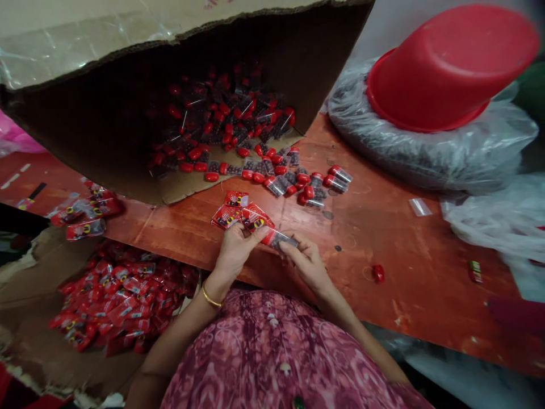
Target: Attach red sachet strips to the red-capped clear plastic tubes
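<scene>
Close in front of my body, both hands meet over the red table [353, 227]. Between them is a small clear bottle [281, 239] with a red cap and dark contents. My right hand [305, 260] is closed round its clear end. The thumb of my left hand [239, 250] presses near the red cap, its fingers closed on a red printed wrapper [256, 217]. More red printed wrappers [225, 216] lie beside my left fingertips. Several loose red-capped bottles [315, 187] lie on the table beyond my hands.
A cardboard box [327, 68] lies open towards me, many red-capped bottles [230, 119] inside. At lower left, another carton [25, 301] holds red wrapped bottles [128, 289]. A red tub [443, 68] sits on a clear plastic bag [409, 159]. A red cap [378, 273] lies at right.
</scene>
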The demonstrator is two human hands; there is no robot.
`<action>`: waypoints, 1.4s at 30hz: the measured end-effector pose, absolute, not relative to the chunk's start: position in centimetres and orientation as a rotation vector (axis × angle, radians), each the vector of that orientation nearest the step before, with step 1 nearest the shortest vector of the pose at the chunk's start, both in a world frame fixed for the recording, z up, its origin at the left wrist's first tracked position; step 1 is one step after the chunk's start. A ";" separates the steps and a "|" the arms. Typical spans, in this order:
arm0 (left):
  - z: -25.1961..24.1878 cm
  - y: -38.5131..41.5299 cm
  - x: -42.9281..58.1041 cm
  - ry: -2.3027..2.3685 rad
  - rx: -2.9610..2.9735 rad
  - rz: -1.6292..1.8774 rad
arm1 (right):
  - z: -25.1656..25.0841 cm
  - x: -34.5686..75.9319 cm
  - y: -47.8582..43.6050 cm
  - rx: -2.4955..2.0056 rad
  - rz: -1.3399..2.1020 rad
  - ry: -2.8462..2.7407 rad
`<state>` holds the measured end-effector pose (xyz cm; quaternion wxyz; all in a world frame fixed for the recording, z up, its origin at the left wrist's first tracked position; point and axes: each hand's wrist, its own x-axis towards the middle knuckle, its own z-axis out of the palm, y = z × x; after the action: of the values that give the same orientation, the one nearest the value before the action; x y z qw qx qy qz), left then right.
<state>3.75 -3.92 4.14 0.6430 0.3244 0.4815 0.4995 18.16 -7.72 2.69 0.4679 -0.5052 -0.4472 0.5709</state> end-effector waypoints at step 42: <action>2.4 -4.1 5.3 0.963 0.467 1.132 | 0.5 14.4 -6.9 -1.180 1.397 -1.099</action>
<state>5.29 -4.09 2.35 0.7115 0.2107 0.4343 0.5106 14.35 -6.88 0.52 0.4828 -0.4844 -0.4511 0.5733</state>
